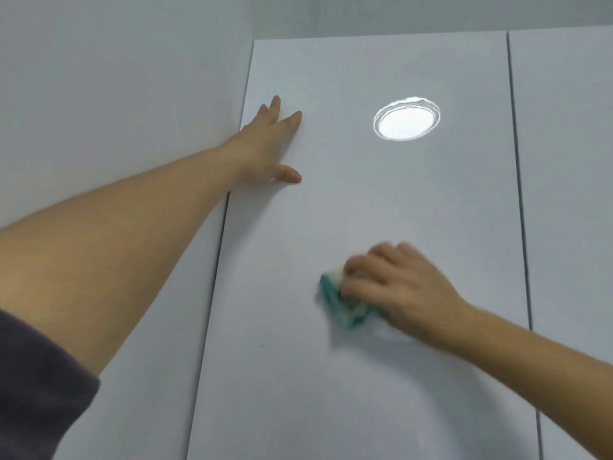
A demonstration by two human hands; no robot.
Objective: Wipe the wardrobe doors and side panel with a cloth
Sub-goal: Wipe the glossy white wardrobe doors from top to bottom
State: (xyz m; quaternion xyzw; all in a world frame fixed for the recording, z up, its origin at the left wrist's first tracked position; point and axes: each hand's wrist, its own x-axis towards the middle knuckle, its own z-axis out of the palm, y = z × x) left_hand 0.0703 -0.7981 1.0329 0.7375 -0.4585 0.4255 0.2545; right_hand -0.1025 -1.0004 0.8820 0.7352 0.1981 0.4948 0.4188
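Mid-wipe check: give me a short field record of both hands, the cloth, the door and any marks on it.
left hand: open, fingers straight, flat on the glossy white wardrobe door near its upper left edge
right hand: grips the folded teal and white cloth, motion-blurred
cloth position: pressed on the door, about mid-panel
mark: small yellowish speck, lower left of the cloth
glare: round light reflection, upper right part of the door

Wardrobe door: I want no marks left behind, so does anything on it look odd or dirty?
One small yellowish speck sits low on the wardrobe door, left of and below the cloth. The bright oval higher up looks like a lamp's reflection, not damage.
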